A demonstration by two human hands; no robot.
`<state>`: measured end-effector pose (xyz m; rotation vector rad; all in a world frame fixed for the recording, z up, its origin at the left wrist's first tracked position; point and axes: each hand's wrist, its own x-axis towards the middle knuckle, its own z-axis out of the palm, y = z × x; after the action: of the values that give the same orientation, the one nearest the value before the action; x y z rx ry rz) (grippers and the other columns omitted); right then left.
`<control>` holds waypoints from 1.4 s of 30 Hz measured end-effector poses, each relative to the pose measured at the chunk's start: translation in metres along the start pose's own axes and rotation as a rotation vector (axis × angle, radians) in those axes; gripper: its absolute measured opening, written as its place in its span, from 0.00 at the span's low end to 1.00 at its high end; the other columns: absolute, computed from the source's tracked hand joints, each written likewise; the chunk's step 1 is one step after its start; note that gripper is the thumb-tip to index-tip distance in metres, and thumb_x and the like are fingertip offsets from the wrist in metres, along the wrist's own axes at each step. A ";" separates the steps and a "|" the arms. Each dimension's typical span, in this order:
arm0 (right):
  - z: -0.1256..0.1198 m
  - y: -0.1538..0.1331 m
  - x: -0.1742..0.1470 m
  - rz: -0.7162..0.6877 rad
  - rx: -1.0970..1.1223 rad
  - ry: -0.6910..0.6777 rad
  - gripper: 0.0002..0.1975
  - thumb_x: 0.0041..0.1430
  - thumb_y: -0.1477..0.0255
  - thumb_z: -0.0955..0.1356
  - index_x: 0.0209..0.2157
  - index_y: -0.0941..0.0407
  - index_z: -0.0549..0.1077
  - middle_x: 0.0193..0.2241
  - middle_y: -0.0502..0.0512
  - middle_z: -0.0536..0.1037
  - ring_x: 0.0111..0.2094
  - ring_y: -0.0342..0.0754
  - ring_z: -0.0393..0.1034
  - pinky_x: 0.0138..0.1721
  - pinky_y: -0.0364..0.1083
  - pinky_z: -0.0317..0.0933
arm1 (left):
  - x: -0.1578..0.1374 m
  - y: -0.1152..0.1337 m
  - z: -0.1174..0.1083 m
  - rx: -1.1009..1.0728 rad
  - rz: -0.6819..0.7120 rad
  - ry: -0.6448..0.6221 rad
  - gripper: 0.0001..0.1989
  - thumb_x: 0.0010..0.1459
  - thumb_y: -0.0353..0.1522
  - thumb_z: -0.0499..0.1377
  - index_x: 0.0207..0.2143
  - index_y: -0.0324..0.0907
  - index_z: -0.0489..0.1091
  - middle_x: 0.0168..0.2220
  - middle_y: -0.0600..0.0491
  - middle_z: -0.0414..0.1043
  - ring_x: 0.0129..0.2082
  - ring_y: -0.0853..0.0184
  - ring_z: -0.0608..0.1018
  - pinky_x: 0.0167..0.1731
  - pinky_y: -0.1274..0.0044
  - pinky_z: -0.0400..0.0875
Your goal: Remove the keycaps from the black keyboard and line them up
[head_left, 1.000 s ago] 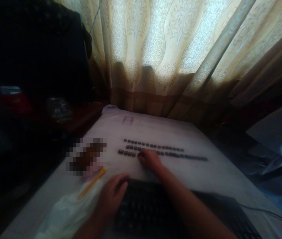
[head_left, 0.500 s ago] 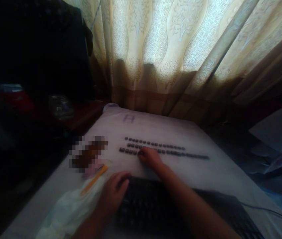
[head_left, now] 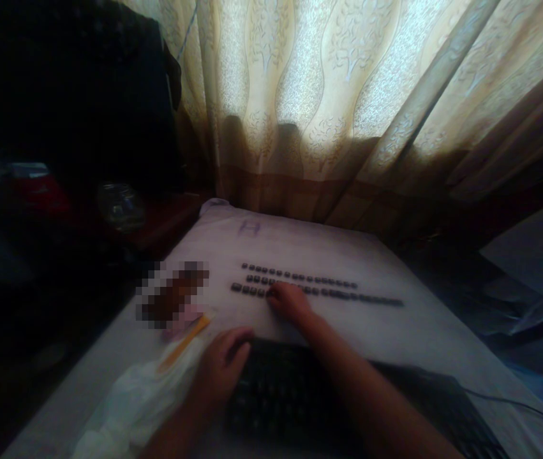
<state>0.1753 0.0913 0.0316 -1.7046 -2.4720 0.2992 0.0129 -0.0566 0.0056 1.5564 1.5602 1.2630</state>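
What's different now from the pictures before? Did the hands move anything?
Only the view shifted: everything sits slightly higher and further right. No visible grabbing or letting go. The right hand stays at the loose keycaps, the left hand at the left end of the keyboard.

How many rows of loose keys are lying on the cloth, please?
3: the far row, nearest the curtain; the middle row, reaching farthest right; and the near row, closest to the keyboard. The right hand hides part of the middle row.
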 end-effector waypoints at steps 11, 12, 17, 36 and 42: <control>-0.001 0.001 -0.001 0.001 0.035 0.004 0.13 0.58 0.71 0.66 0.45 0.56 0.75 0.43 0.58 0.79 0.45 0.52 0.72 0.43 0.45 0.60 | 0.001 -0.004 0.001 -0.013 -0.020 -0.031 0.15 0.56 0.35 0.54 0.43 0.43 0.75 0.43 0.48 0.77 0.44 0.60 0.78 0.48 0.66 0.72; -0.003 0.002 -0.002 0.004 0.042 0.006 0.14 0.57 0.71 0.67 0.46 0.56 0.75 0.43 0.57 0.79 0.45 0.52 0.72 0.43 0.45 0.60 | 0.001 -0.004 0.001 -0.013 -0.019 -0.031 0.15 0.56 0.35 0.54 0.43 0.43 0.75 0.43 0.48 0.77 0.44 0.60 0.78 0.48 0.66 0.71; -0.022 0.013 -0.019 0.016 0.077 0.033 0.14 0.60 0.70 0.66 0.47 0.57 0.75 0.42 0.58 0.79 0.44 0.52 0.72 0.45 0.47 0.61 | 0.001 -0.004 0.002 -0.011 -0.009 -0.022 0.16 0.56 0.35 0.54 0.44 0.42 0.75 0.43 0.47 0.77 0.45 0.59 0.77 0.49 0.64 0.71; -0.054 0.059 -0.158 0.011 0.136 -0.197 0.14 0.51 0.78 0.68 0.39 0.51 0.77 0.38 0.54 0.77 0.38 0.50 0.71 0.40 0.46 0.62 | 0.003 -0.010 0.001 0.005 -0.054 -0.018 0.17 0.56 0.39 0.55 0.44 0.42 0.74 0.44 0.47 0.78 0.46 0.58 0.78 0.50 0.63 0.71; -0.051 0.057 -0.152 -0.010 0.034 -0.181 0.12 0.51 0.79 0.66 0.36 0.54 0.77 0.36 0.57 0.77 0.36 0.52 0.72 0.36 0.46 0.62 | 0.004 -0.008 0.000 0.069 -0.066 -0.009 0.19 0.55 0.40 0.55 0.44 0.42 0.75 0.46 0.47 0.78 0.47 0.58 0.78 0.50 0.64 0.71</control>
<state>0.2918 -0.0263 0.0692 -1.7217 -2.5819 0.5131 0.0096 -0.0513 -0.0007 1.5383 1.6517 1.1763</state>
